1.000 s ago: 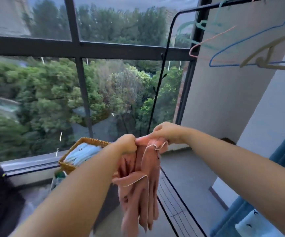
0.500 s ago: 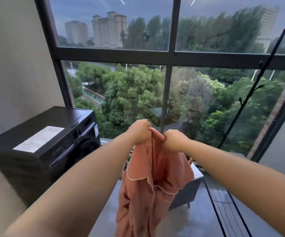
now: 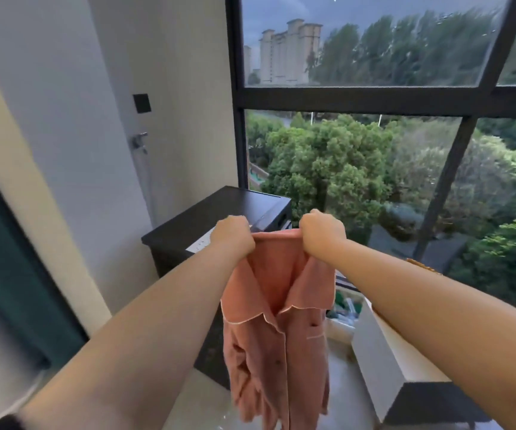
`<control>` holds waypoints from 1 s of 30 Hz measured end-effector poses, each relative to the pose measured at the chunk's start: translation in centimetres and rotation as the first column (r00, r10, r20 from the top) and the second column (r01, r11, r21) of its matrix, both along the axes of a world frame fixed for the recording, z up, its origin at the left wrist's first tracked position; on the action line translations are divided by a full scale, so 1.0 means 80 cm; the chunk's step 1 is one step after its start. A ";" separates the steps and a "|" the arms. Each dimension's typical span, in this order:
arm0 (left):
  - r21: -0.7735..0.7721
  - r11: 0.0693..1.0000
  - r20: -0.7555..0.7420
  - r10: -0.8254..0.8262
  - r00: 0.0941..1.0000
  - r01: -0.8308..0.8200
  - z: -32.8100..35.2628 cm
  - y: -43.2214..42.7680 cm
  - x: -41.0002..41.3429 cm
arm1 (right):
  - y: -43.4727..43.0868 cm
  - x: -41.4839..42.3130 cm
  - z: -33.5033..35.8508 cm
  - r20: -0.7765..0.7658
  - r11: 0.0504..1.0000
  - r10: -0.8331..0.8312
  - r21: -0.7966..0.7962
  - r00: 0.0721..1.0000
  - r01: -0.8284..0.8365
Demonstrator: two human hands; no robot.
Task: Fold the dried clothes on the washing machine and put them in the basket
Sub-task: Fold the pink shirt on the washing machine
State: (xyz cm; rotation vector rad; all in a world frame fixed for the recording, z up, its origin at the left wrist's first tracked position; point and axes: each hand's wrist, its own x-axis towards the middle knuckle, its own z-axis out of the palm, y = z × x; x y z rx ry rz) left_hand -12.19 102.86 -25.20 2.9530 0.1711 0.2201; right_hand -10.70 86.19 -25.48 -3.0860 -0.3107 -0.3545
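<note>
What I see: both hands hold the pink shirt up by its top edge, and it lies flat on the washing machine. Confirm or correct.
Not flat on the washing machine: the head view shows the shirt hanging in the air, in front of it. The left hand and right hand do hold its top edge.

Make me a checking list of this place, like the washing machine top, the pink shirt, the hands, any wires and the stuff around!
Surface: washing machine top, dark, a white label on it.
Job's things: pink shirt hangs in the air, unfolded; a woven rim at the right may be the basket.
Clutter: white box and blurry green things low on the right.
Hands: left hand and right hand each grip the shirt's top edge.
Cables: a thin hose hangs from a wall tap.
Surroundings: window, trees outside, dark curtain on the left.
</note>
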 end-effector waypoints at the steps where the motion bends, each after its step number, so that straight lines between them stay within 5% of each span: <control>1: 0.023 1.000 -0.001 0.018 1.000 -0.018 -0.002 0.016 0.003 | 0.016 0.004 0.003 0.006 1.000 0.001 -0.003 1.000 -0.001; 5: 0.051 0.987 -0.015 0.150 0.989 -0.150 -0.010 0.094 0.015 | 0.094 0.026 0.009 0.024 0.998 0.038 -0.052 0.999 -0.037; 10: -0.276 0.898 -0.207 0.293 0.933 -0.343 -0.025 0.197 0.036 | 0.157 0.076 0.012 -0.066 0.992 0.029 0.125 0.997 -0.021; 13: -0.402 0.826 -0.199 0.343 0.918 -0.395 -0.033 0.236 0.065 | 0.184 0.109 0.005 -0.150 0.985 0.034 0.175 0.988 -0.007; 22: -0.259 0.850 -0.114 0.444 0.889 -0.458 -0.024 0.305 0.217 | 0.254 0.276 -0.007 -0.260 0.975 0.030 0.219 0.965 0.029; 30: -0.180 0.887 -0.033 0.427 0.904 -0.426 -0.030 0.334 0.363 | 0.280 0.403 -0.027 -0.146 0.996 -0.083 -0.001 0.986 0.084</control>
